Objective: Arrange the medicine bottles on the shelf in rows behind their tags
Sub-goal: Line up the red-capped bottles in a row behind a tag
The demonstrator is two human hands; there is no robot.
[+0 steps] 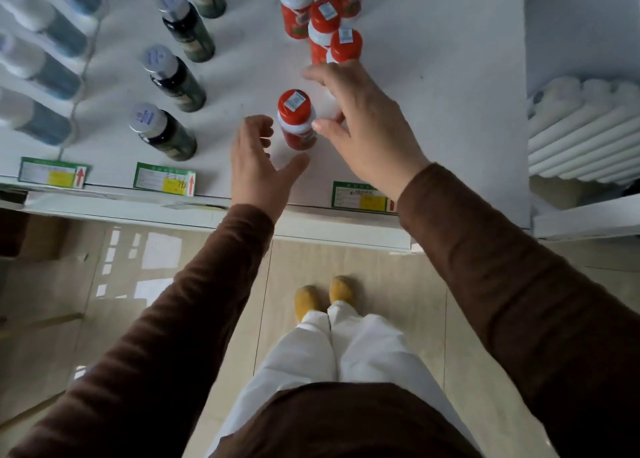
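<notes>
A red-capped bottle (296,119) stands upright alone on the white shelf (433,93), near its front. My left hand (258,166) is just left of it, fingers loosely curled, thumb spread below the bottle, holding nothing. My right hand (363,125) is at its right; the thumb tip touches the bottle's side, the other fingers are spread above. Several more red bottles (329,24) cluster behind. A green tag (360,197) sits on the front edge, partly under my right wrist.
A row of dark bottles with silver caps (173,76) runs back from a second tag (164,180). Blue-and-white bottles (41,62) lie beyond a wire divider at the left, behind a third tag (52,173). A white radiator (581,128) is at right.
</notes>
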